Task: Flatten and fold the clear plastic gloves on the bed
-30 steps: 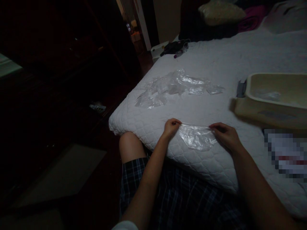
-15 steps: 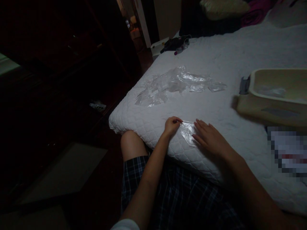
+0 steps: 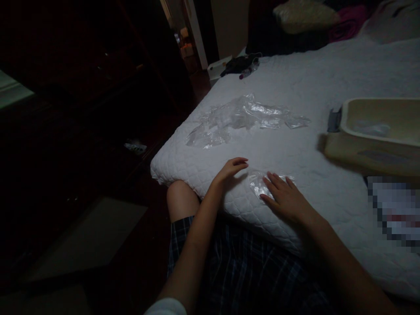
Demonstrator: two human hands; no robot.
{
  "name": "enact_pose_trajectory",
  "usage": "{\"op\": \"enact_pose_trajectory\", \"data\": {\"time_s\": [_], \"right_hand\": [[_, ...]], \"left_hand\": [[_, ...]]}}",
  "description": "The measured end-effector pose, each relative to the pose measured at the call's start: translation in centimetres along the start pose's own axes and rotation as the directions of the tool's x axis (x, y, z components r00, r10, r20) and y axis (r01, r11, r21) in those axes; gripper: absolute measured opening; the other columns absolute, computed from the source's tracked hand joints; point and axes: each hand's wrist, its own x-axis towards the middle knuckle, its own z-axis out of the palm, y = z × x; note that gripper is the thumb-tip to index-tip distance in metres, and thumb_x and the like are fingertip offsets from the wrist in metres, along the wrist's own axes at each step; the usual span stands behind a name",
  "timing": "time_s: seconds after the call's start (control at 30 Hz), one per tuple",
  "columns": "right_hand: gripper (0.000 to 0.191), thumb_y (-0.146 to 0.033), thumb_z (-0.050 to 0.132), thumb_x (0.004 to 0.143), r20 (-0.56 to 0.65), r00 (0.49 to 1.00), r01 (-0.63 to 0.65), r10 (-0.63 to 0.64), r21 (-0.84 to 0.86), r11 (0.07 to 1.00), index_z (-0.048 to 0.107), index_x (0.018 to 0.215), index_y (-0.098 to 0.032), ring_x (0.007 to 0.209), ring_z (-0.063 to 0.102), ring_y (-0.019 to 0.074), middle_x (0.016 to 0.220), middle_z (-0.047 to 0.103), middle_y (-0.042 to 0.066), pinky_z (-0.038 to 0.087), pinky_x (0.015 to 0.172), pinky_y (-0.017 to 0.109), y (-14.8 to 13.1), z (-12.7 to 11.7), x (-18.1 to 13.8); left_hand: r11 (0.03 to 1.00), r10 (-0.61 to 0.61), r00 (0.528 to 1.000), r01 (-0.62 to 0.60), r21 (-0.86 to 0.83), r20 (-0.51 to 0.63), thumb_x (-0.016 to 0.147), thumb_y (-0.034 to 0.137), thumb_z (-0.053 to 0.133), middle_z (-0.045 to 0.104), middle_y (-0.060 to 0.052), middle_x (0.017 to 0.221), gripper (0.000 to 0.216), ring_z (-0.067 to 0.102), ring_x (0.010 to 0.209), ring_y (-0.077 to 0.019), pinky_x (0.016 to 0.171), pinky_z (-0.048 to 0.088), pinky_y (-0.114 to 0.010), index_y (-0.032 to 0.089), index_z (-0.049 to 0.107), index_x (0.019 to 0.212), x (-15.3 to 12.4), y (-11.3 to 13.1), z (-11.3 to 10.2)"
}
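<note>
A clear plastic bag (image 3: 256, 184) lies on the white quilted bed (image 3: 210, 168) close to its front edge. My right hand (image 3: 282, 194) rests over the bag with its fingers spread, hiding part of it. Just left of the bag, my left hand (image 3: 232, 169) hovers with thumb and fingers apart and nothing between them. Beyond both hands, several more clear plastic bags (image 3: 229, 116) lie in a loose, crumpled heap.
A beige plastic bin (image 3: 370, 153) with a grey latch stands on the bed at the right, clear plastic inside it. A blurred-out item (image 3: 398, 210) lies below it. Toward the back are a small bottle (image 3: 249, 70) and a rolled magenta cloth (image 3: 349, 24).
My left hand has let go of the bag's corner and moved slightly left, its fingers parting. My right hand stays on the bag, which now lies flatter.
</note>
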Motion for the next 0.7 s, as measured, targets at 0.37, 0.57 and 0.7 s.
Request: {"op": "enact_pose_trajectory", "data": {"time_s": [0.37, 0.57, 0.7], "right_hand": [[0.057, -0.053, 0.042, 0.089, -0.252, 0.954, -0.055, 0.165, 0.391, 0.919, 0.048, 0.134, -0.019, 0.130, 0.043, 0.0289, 0.143, 0.044, 0.014, 0.037, 0.106, 0.046, 2.4, -3.1, 0.1], [0.041, -0.051, 0.058, 0.077, -0.100, 0.843, -0.362, 0.528, 0.621, 0.695, 0.065, 0.103, -0.020, 0.074, 0.066, 0.0251, 0.086, 0.069, 0.010, 0.054, 0.068, 0.040, 5.8, -4.1, -1.2], [0.038, -0.048, 0.063, 0.071, -0.079, 0.826, -0.399, 0.558, 0.617, 0.678, 0.066, 0.097, -0.019, 0.068, 0.064, 0.0241, 0.077, 0.068, 0.009, 0.051, 0.060, 0.036, 6.1, -3.6, -1.7]], "left_hand": [[0.922, 0.176, 0.972, -0.107, 0.372, -0.158, 0.066, 0.009, 0.072, 0.064, -0.008, 0.107, 0.038, 0.062, 0.098, -0.0189, 0.093, 0.048, -0.035, 0.018, 0.067, 0.102, -0.8, -2.4, 1.2], [0.976, 0.114, 0.970, -0.068, 0.209, -0.217, 0.072, 0.019, 0.072, 0.066, -0.005, 0.089, 0.027, 0.062, 0.082, -0.0128, 0.080, 0.049, -0.026, 0.018, 0.065, 0.098, -1.2, -0.5, 0.9], [0.948, 0.086, 0.958, 0.006, 0.318, -0.275, 0.075, 0.033, 0.069, 0.063, -0.003, 0.073, 0.018, 0.057, 0.067, -0.0117, 0.066, 0.046, -0.024, 0.015, 0.066, 0.081, -2.3, 0.4, 0.8]]}}
